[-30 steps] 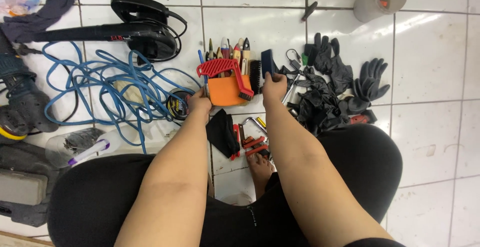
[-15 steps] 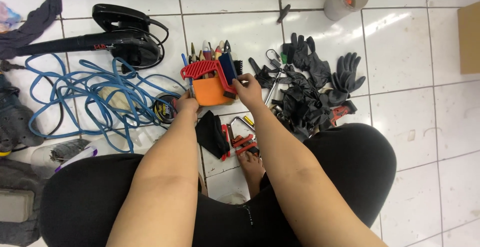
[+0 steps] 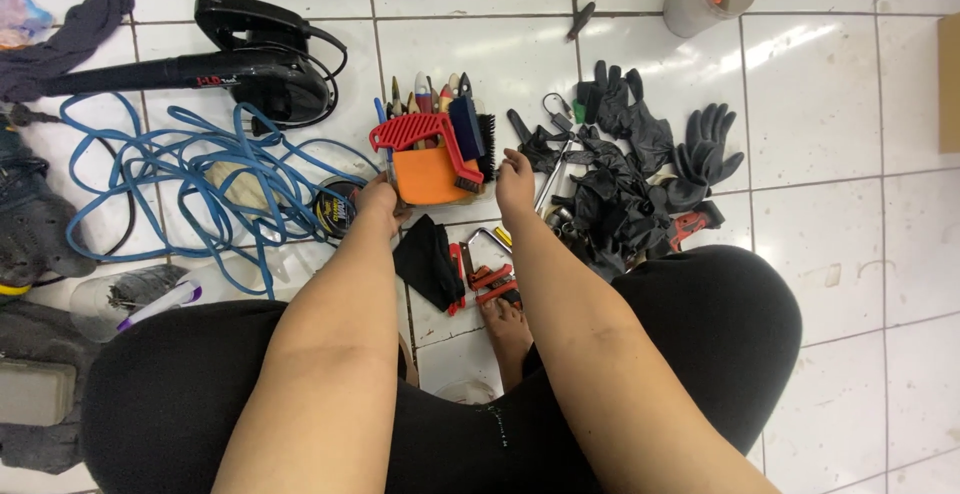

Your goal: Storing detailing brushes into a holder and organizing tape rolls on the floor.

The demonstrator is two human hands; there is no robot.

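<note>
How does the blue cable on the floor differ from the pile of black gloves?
The blue cable is a long thin cord lying in loose, open loops left of the orange tool holder; the black rubber gloves are flat, floppy pieces heaped together to its right. White tile shows through the cable's loops, while the gloves mostly cover the tile under them. Both lie on the white tiled floor, untouched by either hand.

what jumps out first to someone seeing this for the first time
An orange tool holder crammed with brushes and hand tools stands mid-floor, the left hand at its left side, the right hand just right of it. A blue cable sprawls to the left; black gloves are heaped to the right.
</note>
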